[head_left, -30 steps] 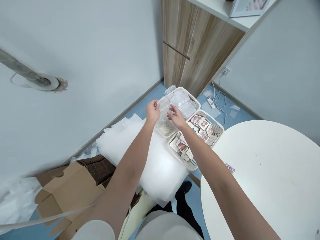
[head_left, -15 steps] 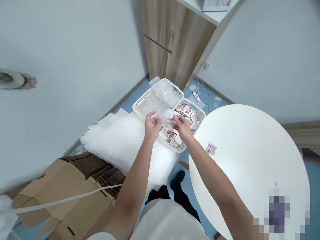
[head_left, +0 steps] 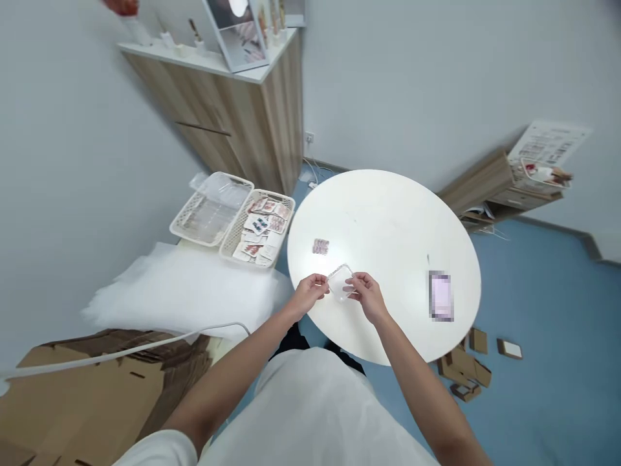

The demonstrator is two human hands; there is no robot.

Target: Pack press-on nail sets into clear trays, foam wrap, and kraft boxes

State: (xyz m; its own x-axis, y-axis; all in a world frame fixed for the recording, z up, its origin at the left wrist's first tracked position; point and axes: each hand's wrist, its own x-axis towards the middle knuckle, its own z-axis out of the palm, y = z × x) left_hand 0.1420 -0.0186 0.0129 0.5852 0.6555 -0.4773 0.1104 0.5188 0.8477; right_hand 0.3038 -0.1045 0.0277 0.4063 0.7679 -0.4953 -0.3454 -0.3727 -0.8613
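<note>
A small clear plastic box point(head_left: 341, 281) with rounded corners is held over the near left part of the round white table point(head_left: 388, 207). My left hand point(head_left: 310, 292) pinches its left edge between thumb and fingers. On the opposite side, my right hand point(head_left: 366, 294) grips the box, fingers partly showing through the plastic. Just beyond it on the tabletop lies a small sheet of pinkish-purple press-on nails point(head_left: 321, 246); its fine detail is too small to make out.
Left of the table stand a white basket point(head_left: 224, 251) of printed cards and another basket point(head_left: 177, 226) with clear plastic pieces. White foam sheets point(head_left: 184, 291) and flattened cardboard point(head_left: 97, 395) lie nearer. A blurred-out phone-like object point(head_left: 441, 296) rests on the table; small cardboard boxes point(head_left: 463, 366) are on the floor.
Both hands have moved from above the baskets to over the table, carrying the clear plastic box. My view has turned right, bringing the whole table into sight.
</note>
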